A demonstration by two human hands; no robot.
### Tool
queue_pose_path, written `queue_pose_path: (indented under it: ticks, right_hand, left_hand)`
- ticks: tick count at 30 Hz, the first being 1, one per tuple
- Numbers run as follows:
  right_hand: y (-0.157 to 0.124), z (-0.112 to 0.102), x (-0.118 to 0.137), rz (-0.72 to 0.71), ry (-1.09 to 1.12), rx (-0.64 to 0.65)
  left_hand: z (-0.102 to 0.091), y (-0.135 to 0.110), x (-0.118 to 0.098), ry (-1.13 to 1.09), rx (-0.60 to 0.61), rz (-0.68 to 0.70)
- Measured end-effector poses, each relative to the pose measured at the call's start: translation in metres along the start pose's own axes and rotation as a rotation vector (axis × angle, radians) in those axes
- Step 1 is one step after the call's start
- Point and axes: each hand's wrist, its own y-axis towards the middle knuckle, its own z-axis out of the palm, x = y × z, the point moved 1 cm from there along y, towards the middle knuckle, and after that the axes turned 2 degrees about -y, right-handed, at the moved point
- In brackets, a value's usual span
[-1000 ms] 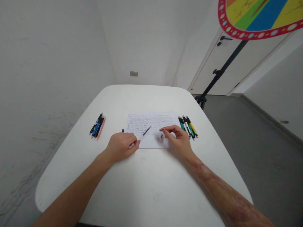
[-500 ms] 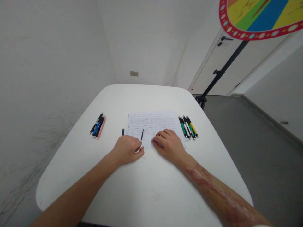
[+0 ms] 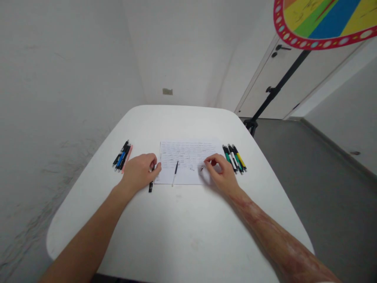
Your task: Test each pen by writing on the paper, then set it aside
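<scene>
My left hand [image 3: 140, 169] is closed at the left edge of a written sheet of paper [image 3: 188, 149], its thumb and fingers on a black pen barrel [image 3: 150, 185] that lies partly hidden beneath them. A pen refill [image 3: 175, 173] with a dark upper part and clear lower end rests across the paper's lower half. To its right lies a tiny spring-like piece [image 3: 192, 169]. Over the paper's right side, my right hand [image 3: 221, 173] pinches thumb and forefinger together, with a small metal pen part [image 3: 202, 168] at their tips. That part is too small to make out fully.
Several pens [image 3: 121, 156] lie grouped on the left of the white table [image 3: 188, 232]. Another group of pens [image 3: 235, 159] lies just beyond my right hand. Walls stand behind and left; a colourful wheel [image 3: 321, 23] on a black stand [image 3: 277, 88] is at the right.
My left hand has left the refill and moved left onto the black barrel. My right hand has shifted right and lifted, uncovering the small spring-like piece.
</scene>
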Motion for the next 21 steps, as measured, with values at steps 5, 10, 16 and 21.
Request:
queue_pose_path:
  ticks: [5,10,16,21]
  right_hand:
    - [-0.001,0.002,-0.012,0.140,0.061,-0.050]
    - [-0.001,0.003,-0.010,0.141,0.065,-0.046]
    - [0.000,0.002,-0.009,0.142,0.036,-0.033]
    - [0.000,0.003,-0.009,0.135,0.041,-0.038]
  left_hand:
    - [0.003,0.004,0.014,0.063,-0.062,-0.061]
    - [0.004,0.004,0.015,0.060,-0.057,-0.109]
    - [0.003,0.003,0.016,0.037,-0.054,-0.098]
    - [0.004,0.004,0.016,0.010,-0.055,-0.115]
